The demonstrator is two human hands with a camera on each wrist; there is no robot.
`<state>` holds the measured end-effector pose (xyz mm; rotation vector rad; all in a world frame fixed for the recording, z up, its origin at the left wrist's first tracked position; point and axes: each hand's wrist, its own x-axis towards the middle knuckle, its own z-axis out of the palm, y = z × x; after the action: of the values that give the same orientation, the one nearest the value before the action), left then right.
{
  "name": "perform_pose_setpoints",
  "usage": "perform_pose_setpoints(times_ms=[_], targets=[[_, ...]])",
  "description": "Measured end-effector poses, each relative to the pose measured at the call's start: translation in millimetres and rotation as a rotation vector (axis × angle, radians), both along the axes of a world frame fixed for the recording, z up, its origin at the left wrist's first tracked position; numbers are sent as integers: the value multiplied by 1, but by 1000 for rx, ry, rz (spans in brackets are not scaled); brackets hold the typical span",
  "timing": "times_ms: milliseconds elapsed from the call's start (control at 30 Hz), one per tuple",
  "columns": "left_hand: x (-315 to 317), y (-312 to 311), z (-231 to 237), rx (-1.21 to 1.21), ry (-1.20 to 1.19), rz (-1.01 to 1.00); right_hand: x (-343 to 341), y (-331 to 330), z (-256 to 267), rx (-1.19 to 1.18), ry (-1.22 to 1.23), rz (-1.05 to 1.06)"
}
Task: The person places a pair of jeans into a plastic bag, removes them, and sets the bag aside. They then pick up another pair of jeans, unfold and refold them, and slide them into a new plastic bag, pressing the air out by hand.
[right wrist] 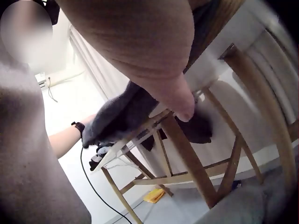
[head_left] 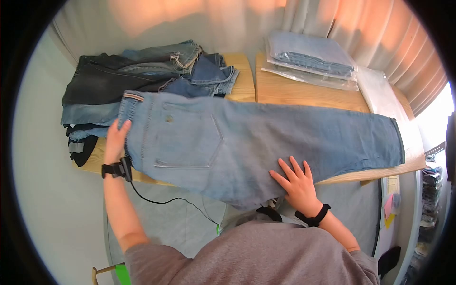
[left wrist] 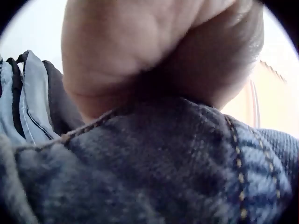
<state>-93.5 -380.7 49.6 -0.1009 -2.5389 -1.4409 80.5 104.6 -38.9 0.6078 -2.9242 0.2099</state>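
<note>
Folded blue jeans (head_left: 256,142) lie lengthwise across the wooden table, waistband at the left, hems at the right, a back pocket facing up. The left hand (head_left: 117,137) grips the waistband edge, thumb on top. In the left wrist view that hand (left wrist: 159,51) is pressed close to the denim (left wrist: 140,163), its fingertips hidden. The right hand (head_left: 300,187) rests with spread fingers on the leg near the table's front edge. The right wrist view shows part of this hand (right wrist: 140,51) above the table edge, and the jeans (right wrist: 119,112) hanging beyond.
A pile of dark and blue jeans (head_left: 114,80) stands at the back left. Clear plastic bags with folded denim (head_left: 313,61) lie at the back right, beside a white sheet (head_left: 380,90). A black cable (head_left: 166,202) runs from the left wrist. Wooden table legs (right wrist: 187,158) stand below.
</note>
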Motion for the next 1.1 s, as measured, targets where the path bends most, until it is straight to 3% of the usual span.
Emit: perform_pose_setpoints(times_ms=[67,167,233,300,367,500,533,600,700,767,833,967,1100], targets=[[-12,-19,2,-45,5,36,-4,-3,-2,71,83,46],[-46,-68,-34,-209,-74,89,-7,-13,-10,42,138,96],[-56,-75,-61,-550,-74,152,-10,-17,-11,63,156,85],[-55,-71,-68,-543,-156,153,-10,-19,-11,41,156,76],[-44,-65,-69,-639,114,248,-9,-20,-14,33,154,75],[55,54,-8,-736,384,-70,-11,-22,-18,43,186,57],[74,77,-8,-674,339,-326,-10,-23,-14,22,147,48],[118,129,-18,-754,130,-594,-9,-24,-10,-1,107,48],[145,163,-56,-831,145,-641,-9,-24,-9,-25,84,41],[147,168,-82,-821,242,-451,-8,-22,-8,-60,70,61],[146,165,-97,-822,289,-419,-9,-22,-11,-78,83,84],[137,155,-98,-751,455,-414,-3,-11,-7,-141,98,118],[135,148,-85,-722,481,-434,-2,20,7,-141,147,-32]])
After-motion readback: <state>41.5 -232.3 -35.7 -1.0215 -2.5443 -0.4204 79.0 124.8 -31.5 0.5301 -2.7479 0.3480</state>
